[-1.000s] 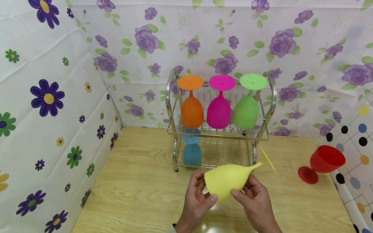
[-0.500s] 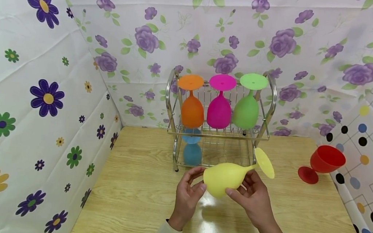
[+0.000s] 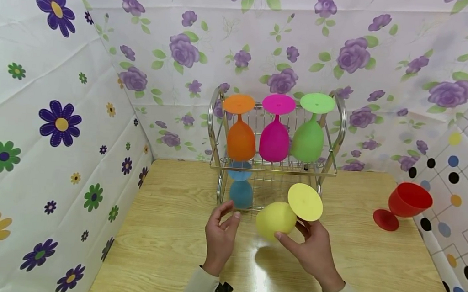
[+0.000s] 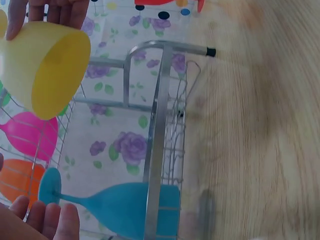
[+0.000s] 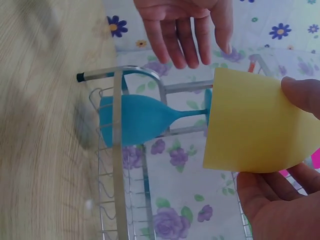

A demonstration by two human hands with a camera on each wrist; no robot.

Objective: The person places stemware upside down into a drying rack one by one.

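Note:
A yellow goblet (image 3: 276, 220) is tilted in front of the rack, bowl down and foot toward the rack's lower right. My right hand (image 3: 312, 250) holds it by the bowl, thumb on the near side and fingers behind; the right wrist view shows this grip on the yellow bowl (image 5: 260, 125). Apart from the goblet, my left hand (image 3: 220, 236) hovers to its left with fingers loosely bent and nothing in them. Behind that hand, a blue goblet (image 3: 241, 193) stands upside down on the lower tier of the metal rack (image 3: 273, 170).
On the upper tier stand upside-down orange (image 3: 241, 139), pink (image 3: 274, 142) and green (image 3: 308, 140) goblets. A red goblet (image 3: 409, 200) lies on its side at the right of the wooden table (image 3: 160, 241). Patterned cloths (image 3: 235, 22) enclose the back and sides.
My left hand has let go of the yellow goblet and moved left. The right hand has turned the goblet, so its foot now faces up toward the head camera.

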